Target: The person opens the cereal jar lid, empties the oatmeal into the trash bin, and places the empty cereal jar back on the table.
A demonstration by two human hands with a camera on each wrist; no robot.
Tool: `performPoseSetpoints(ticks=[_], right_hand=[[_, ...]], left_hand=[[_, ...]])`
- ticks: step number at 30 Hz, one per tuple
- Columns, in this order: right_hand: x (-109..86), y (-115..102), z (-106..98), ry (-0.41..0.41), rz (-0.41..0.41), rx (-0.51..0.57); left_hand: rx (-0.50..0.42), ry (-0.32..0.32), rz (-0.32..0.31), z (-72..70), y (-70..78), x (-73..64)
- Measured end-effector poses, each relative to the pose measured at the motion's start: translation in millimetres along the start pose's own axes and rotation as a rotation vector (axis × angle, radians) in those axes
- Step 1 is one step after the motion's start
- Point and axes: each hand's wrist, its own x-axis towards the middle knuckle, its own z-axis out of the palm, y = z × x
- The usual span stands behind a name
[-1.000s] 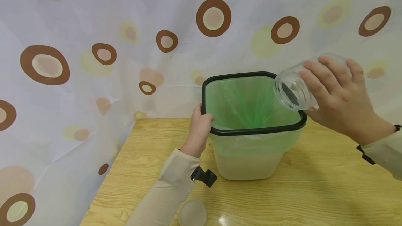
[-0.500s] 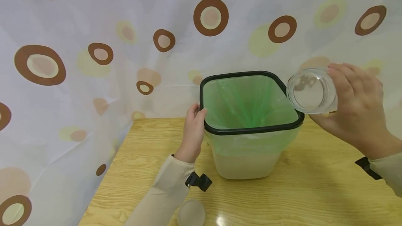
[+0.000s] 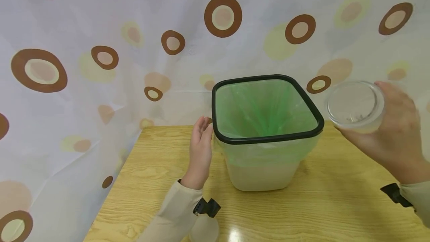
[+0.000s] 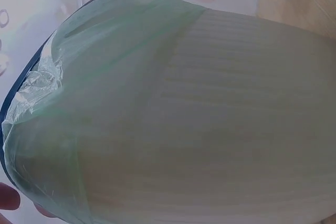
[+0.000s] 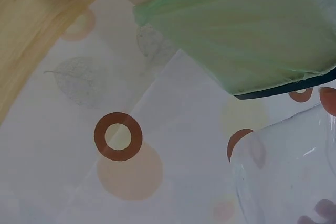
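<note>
Clear jar point(image 3: 366, 122) is held in my right hand point(image 3: 399, 133), to the right of the trash can point(image 3: 265, 178) and apart from it; one round end faces the head camera, slightly blurred. The can has a green bag point(image 3: 265, 111) lining it, folded over the outside under a black rim point(image 3: 268, 139). My left hand point(image 3: 200, 148) is by the can's left side with fingers nearly straight, fingertips close to the rim; whether they touch it I cannot tell. In the right wrist view the jar point(image 5: 283, 166) shows transparent below the bag's edge.
A round beige disc point(image 3: 205, 230) lies on the wooden table point(image 3: 161, 156) near the front, partly behind the left wrist's black strap point(image 3: 206, 207). A white sheet with brown rings point(image 3: 188, 6) hangs behind and to the left of the table.
My right hand has drawn the jar right and down, away from the can, turning its round end up toward the head camera. The left hand has let go of the rim and shifted slightly left.
</note>
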Motion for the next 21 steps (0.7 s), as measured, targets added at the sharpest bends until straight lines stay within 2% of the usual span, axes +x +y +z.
performPoseSetpoints(ticks=[11, 21], right_hand=[[-20.8, 2, -3, -0.036, 0.161, 0.035], [-33.1, 1, -3, -0.010, 0.278, 0.098]], left_hand=[[0.021, -0.048, 0.056, -3.9, -0.7, -4.7], [0.021, -0.062, 0.077, -4.3, -2.8, -7.1]])
